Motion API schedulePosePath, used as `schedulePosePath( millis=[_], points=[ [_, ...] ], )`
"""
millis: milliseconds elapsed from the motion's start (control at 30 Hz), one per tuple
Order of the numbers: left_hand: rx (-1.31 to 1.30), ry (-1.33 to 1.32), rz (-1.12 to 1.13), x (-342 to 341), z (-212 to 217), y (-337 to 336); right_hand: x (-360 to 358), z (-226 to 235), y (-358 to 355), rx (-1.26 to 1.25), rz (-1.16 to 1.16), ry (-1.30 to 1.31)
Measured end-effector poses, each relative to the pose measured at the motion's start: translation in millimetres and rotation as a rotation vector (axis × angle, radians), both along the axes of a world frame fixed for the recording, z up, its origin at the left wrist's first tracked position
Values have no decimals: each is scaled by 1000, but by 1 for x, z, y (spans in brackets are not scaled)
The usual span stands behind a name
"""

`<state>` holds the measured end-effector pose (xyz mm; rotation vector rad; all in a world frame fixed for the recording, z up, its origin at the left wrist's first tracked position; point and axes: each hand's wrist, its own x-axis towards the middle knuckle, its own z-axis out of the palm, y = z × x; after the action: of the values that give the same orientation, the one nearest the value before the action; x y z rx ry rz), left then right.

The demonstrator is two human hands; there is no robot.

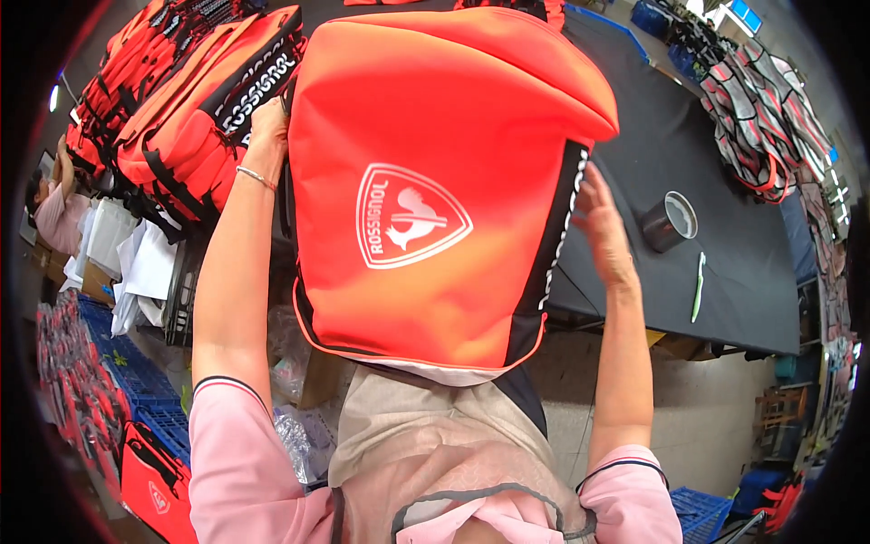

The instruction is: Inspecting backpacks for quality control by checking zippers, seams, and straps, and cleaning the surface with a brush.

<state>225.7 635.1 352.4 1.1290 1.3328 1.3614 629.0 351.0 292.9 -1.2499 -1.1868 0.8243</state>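
Note:
A large orange-red backpack [435,299] stands in front of me at the table's near edge, its lower end close to my lap. On its front is a white shield emblem with a bird, and a black strip with white lettering runs down its right side. My left hand [269,127] is closed on the backpack's upper left edge; its fingertips are partly hidden behind the bag. Along the black strip, my right hand [602,225] has its fingers stretched out beside the bag, some of them touching or very near it.
Orange-red bags [177,154] are piled at the left. A dark table [752,299] carries a grey metal cup [669,223] and a pale green-and-white slim tool [698,288] at the right. Grey-and-red pieces [757,113] are heaped beyond. Another person [59,213] is at far left, above blue crates [136,363].

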Motion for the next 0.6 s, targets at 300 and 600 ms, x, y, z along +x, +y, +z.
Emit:
schedulePosePath(
  millis=[300, 600],
  points=[
    [-37, -452, -153, -91, -95, -55, -54, -37, 51, -347, -277, -406],
    [-26, -159, -118, -147, -133, -170, -74, -62, 80, -387, -278, -390]
  ],
)
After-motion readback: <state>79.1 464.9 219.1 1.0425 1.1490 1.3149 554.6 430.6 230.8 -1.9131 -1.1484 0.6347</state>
